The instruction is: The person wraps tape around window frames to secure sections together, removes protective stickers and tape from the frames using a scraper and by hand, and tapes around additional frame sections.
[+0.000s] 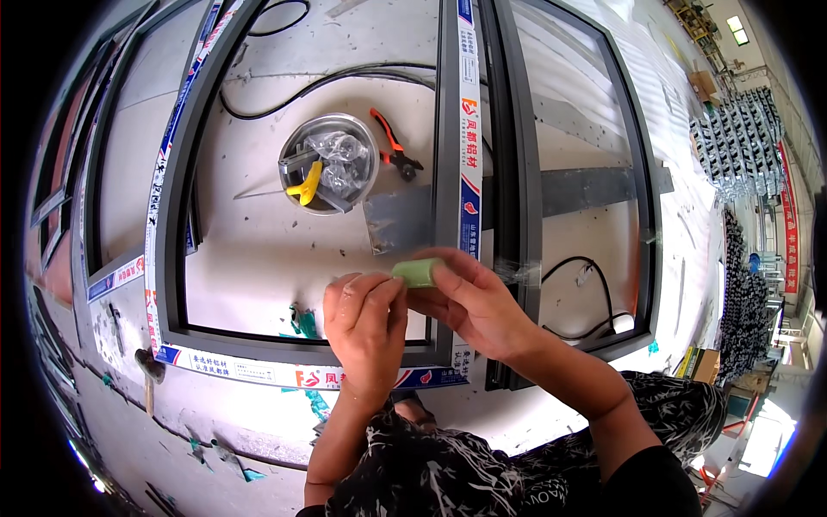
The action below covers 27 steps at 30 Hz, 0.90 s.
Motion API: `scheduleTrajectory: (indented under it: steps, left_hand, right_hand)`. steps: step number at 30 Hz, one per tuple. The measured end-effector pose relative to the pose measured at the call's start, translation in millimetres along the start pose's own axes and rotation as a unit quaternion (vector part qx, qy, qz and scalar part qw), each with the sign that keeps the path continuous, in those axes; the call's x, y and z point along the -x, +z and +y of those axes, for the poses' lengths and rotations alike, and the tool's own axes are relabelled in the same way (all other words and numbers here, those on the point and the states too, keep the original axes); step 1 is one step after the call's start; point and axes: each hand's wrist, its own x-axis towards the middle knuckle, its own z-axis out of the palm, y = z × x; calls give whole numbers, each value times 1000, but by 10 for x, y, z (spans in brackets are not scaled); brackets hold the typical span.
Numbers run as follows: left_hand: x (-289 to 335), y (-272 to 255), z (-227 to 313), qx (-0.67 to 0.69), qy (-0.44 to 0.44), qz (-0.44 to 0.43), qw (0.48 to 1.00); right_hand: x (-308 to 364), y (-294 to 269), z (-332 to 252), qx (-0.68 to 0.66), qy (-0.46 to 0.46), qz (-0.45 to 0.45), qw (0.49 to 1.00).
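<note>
Left hand (366,323): fingers curled, pinching the near end of a small green block (419,272).
Right hand (469,302): clamped on the same green block from the right.
Green block: held above the dark window frame (448,172).
Behind: round tin (329,162) of bagged parts, orange-handled pliers (394,146), black cable (293,90).

White-blue-red label strips (469,112) on frame bars, red banner (788,215) far right
</note>
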Motion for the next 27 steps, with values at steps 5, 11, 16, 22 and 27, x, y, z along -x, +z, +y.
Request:
scheduleTrajectory:
  steps: [5, 11, 16, 22, 27]
  left_hand:
    - [-22, 48, 36, -50, 36, 6, 998]
    - [-52, 70, 81, 52, 15, -26, 998]
    - [-32, 20, 149, 155, -26, -74, 985]
    - [15, -181, 240, 461, -162, -112, 865]
    - [-116, -106, 153, 529, -230, -53, 816]
  right_hand:
    - [14, 20, -20, -5, 7, 23, 1000]
    - [-28, 13, -83, -42, 20, 49, 998]
    - [-49, -41, -131, -63, 36, 70, 995]
    - [-75, -236, -324, -107, -22, 111, 988]
    - [-187, -528, -626, -99, -125, 149, 976]
